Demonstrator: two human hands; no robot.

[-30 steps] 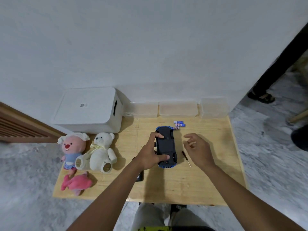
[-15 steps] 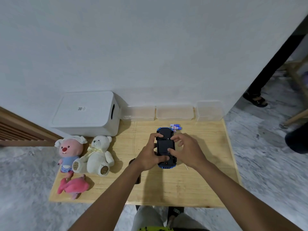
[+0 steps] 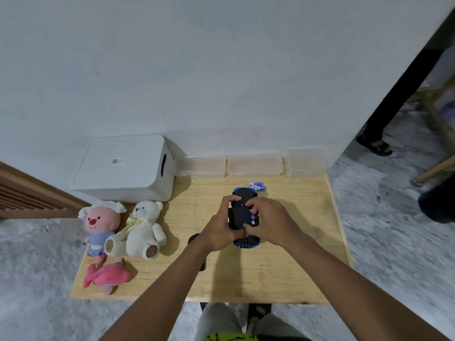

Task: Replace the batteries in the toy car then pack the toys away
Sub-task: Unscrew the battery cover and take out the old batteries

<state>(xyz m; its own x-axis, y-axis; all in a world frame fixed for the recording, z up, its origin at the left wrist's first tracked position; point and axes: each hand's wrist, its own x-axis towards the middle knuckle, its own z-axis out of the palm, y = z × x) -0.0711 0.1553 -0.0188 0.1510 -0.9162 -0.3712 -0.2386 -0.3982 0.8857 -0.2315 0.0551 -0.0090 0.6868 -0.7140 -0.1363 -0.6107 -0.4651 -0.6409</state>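
Observation:
The blue toy car [image 3: 245, 242] lies upside down in the middle of the wooden table [image 3: 270, 279]. My left hand [image 3: 220, 228] grips its left side, fingers curled over the far end. My right hand [image 3: 274, 220] pinches the black battery cover [image 3: 237, 216], which sits shifted left. Batteries [image 3: 253, 218] show in the uncovered compartment beside my right fingertips. Loose batteries [image 3: 257, 186] lie just beyond the car. Three plush toys sit at the table's left: a pink-faced one [image 3: 101, 221], a white bear [image 3: 142, 230] and a pink one [image 3: 105, 276].
A white lidded storage box [image 3: 123, 168] stands at the back left. Three clear containers [image 3: 254, 164] line the back edge by the wall. A screwdriver tip [image 3: 274, 246] pokes out under my right wrist. A dark object [image 3: 194, 238] lies under my left wrist. Another person's sandalled foot [image 3: 375, 146] stands at right.
My right hand came from the table beside the screwdriver onto the car's underside. The battery cover has shifted left, and batteries now show in the compartment. My left hand kept its hold.

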